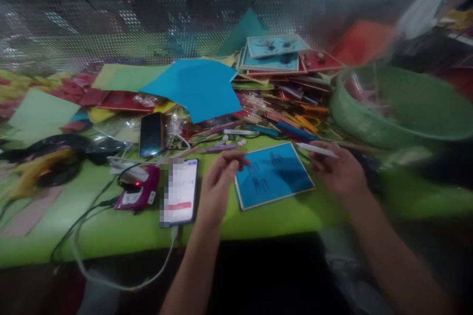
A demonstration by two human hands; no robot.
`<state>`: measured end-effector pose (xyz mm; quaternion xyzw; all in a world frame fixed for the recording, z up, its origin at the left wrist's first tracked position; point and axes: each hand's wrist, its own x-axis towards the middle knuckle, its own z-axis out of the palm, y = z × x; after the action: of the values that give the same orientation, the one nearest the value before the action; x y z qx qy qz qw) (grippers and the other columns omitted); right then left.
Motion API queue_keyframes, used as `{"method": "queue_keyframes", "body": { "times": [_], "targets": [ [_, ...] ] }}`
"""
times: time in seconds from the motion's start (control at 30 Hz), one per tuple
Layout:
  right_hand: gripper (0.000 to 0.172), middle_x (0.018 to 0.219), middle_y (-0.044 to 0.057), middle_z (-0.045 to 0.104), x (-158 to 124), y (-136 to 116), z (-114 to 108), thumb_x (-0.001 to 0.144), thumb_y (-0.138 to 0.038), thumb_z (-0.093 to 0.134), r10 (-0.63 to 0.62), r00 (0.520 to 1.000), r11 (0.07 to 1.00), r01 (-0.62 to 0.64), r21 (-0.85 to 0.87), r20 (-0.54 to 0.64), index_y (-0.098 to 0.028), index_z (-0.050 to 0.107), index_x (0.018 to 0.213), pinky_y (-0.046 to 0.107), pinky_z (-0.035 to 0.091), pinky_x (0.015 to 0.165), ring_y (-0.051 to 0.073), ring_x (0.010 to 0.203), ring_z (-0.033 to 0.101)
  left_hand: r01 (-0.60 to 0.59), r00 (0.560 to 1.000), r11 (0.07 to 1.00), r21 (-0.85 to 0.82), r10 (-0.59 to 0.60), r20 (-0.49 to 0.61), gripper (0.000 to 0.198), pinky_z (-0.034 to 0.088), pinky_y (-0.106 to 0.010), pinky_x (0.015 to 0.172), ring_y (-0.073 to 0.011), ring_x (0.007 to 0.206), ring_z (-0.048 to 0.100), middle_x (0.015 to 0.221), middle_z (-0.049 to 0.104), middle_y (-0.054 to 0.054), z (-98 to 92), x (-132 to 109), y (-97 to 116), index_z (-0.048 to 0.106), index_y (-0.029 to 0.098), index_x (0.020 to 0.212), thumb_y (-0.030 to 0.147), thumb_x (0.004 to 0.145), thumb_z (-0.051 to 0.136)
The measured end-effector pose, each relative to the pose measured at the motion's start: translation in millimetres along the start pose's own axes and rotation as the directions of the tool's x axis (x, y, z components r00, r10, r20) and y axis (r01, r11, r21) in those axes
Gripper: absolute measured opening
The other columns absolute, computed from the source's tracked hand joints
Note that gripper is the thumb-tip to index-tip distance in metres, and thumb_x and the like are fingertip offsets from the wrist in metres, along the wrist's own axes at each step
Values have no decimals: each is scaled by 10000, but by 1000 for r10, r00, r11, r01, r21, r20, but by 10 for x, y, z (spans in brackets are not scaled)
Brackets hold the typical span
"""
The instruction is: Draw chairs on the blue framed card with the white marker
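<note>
A blue card with a pale border [288, 182] lies on the green table, with small dark drawn or stuck-on figures on its face. At the card's left edge is my left hand [219, 179], its thumb and fingers drawn together; whatever they may hold is too small to make out. My right hand [342, 170], to the right of the card, grips a white pen [318, 149] that points left over the card's upper right corner. A phone with a lit screen [185, 192] lies just left of my left hand, a white cable plugged into its lower end.
A purple power strip [142, 192] with cables sits left of the phone. Behind are a dark phone [151, 133], blue paper sheets [203, 86], scattered pens and sticks, and stacked framed cards [275, 49]. A green basin [399, 108] stands at right, before a perforated metal screen [148, 19].
</note>
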<state>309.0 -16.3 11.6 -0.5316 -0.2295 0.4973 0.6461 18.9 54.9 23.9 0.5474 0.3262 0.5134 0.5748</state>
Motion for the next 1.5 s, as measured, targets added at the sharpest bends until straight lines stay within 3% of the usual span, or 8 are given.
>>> {"method": "queue_keyframes", "body": {
  "times": [0.1,0.23,0.47,0.73,0.9,1.13,1.37,1.5],
  "targets": [
    [250,782,31,714,-9,-11,23,849,-430,655,-19,1000,1000,19,0,12,-245,795,942,307,509,562,135,522,455,-199,967,910,364,122,222,150,497,-360,856,-222,923,704,959,787,-40,10,-208,14,784,261,996,317,1002,644],
    [231,780,33,709,-16,-17,43,830,-412,666,7,1000,1000,-7,10,-8,-243,796,918,300,520,575,137,545,484,-396,900,738,546,193,390,117,485,-396,840,-238,913,715,947,812,-22,-83,-441,-42,759,274,970,237,976,648],
    [217,802,40,707,-23,-15,47,811,-401,669,-7,1000,1000,7,-19,-18,-251,786,916,296,538,586,158,619,574,-454,882,608,651,202,426,125,443,-417,876,-247,987,697,1068,815,-3,-257,-625,-142,726,283,1016,195,962,654],
    [222,831,26,729,-42,34,70,761,-335,760,-80,997,992,80,-97,8,-256,777,968,294,559,598,163,659,630,-445,880,593,671,151,451,90,428,-403,880,-238,989,683,1057,808,9,-240,-601,-171,717,270,1017,208,966,679],
    [192,764,40,734,-76,84,98,754,-290,806,-149,988,964,155,-215,43,-210,799,927,244,464,497,148,639,627,-460,873,568,682,150,464,114,429,-397,867,-243,1000,661,1069,796,-1,-239,-619,-198,738,273,1041,217,944,725],
    [110,727,32,725,-110,111,137,767,-306,816,-154,986,944,165,-284,61,-227,773,832,268,473,498,158,604,624,-450,878,522,724,111,466,155,445,-398,853,-241,1002,646,1072,778,-26,-227,-635,-236,764,282,1055,184,958,694],
    [196,797,41,767,-119,102,163,825,-313,752,-96,988,926,134,-354,125,-229,817,989,277,491,559,161,645,639,-477,868,499,723,140,476,163,438,-390,830,-242,962,626,1018,758,-32,-212,-641,-249,755,267,1055,158,977,662],
    [156,753,24,743,-150,90,197,813,-325,779,-104,988,896,141,-421,110,-234,816,934,276,489,562,154,622,617,-478,867,509,716,140,478,158,431,-380,818,-240,958,623,1016,753,-31,-209,-636,-244,751,262,1049,152,976,664]
  ]
}}
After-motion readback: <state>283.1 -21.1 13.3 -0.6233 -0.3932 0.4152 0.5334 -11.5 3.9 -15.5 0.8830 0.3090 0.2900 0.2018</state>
